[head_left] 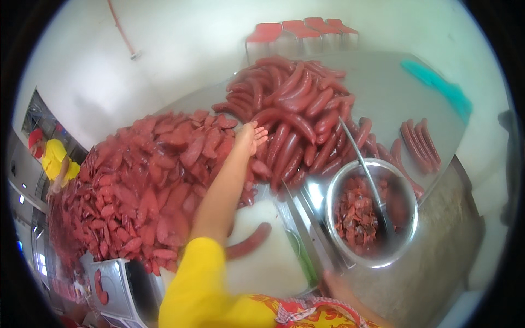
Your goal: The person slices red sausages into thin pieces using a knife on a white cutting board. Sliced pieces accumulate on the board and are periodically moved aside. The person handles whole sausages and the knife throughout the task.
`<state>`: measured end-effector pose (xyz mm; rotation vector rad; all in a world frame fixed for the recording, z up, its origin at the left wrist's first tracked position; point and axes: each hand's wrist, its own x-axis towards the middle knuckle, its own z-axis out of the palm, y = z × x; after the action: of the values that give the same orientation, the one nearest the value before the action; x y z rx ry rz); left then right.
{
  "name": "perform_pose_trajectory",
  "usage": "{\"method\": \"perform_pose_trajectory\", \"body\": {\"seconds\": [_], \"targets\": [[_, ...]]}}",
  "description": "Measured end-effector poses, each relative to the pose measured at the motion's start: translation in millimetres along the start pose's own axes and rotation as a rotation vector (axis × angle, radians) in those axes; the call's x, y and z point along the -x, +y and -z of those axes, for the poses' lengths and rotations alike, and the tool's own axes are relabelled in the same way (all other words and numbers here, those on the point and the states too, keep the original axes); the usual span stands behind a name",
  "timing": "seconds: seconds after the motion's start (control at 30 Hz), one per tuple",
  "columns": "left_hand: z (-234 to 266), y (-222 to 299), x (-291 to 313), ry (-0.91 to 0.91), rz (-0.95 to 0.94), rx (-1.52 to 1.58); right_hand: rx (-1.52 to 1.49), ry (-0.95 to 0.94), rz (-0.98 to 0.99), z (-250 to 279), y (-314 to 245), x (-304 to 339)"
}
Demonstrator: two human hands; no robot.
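My left hand [252, 139] stretches across to the border between a big heap of sliced red sausage [147, 180] and a pile of whole, curved red sausages [295, 93]. Its fingers are extended and slightly apart, next to a sausage end, with nothing gripped. Low in view, my right hand [334, 288] is partly blurred and closed round the lower end of a long-bladed knife [306, 227], whose handle is hidden. One whole sausage [250, 241] lies on the white cutting board [268, 268], partly behind my left forearm.
A steel bowl [330, 218] at right holds red scraps and a long-handled tool [361, 156]. Several sausages [420, 145] lie apart near the table's right edge, below a teal cloth-like item [437, 85]. Red chairs [265, 33] stand behind; another person [54, 158] is at far left.
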<state>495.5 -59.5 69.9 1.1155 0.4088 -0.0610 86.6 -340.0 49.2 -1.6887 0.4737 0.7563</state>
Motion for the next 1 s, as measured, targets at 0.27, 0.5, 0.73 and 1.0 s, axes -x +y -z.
{"method": "perform_pose_trajectory", "body": {"seconds": [0.27, 0.5, 0.73, 1.0], "targets": [[-73.2, -23.0, -102.9, 0.048, 0.135, 0.761, -0.075, -0.073, 0.006, 5.0, -7.2, -15.6], [-91.5, -13.4, -94.8, 0.393, 0.051, 0.268, -0.172, -0.134, 0.036, 1.6, -16.0, -26.2], [-71.6, -3.7, -77.9, 0.167, 0.020, 0.651, -0.220, 0.043, 0.047, 10.4, 5.7, -2.5], [-9.8, 71.3, 123.9, -0.175, -0.134, 0.230, -0.270, 0.099, 0.197, 0.3, 27.8, 8.9]]}}
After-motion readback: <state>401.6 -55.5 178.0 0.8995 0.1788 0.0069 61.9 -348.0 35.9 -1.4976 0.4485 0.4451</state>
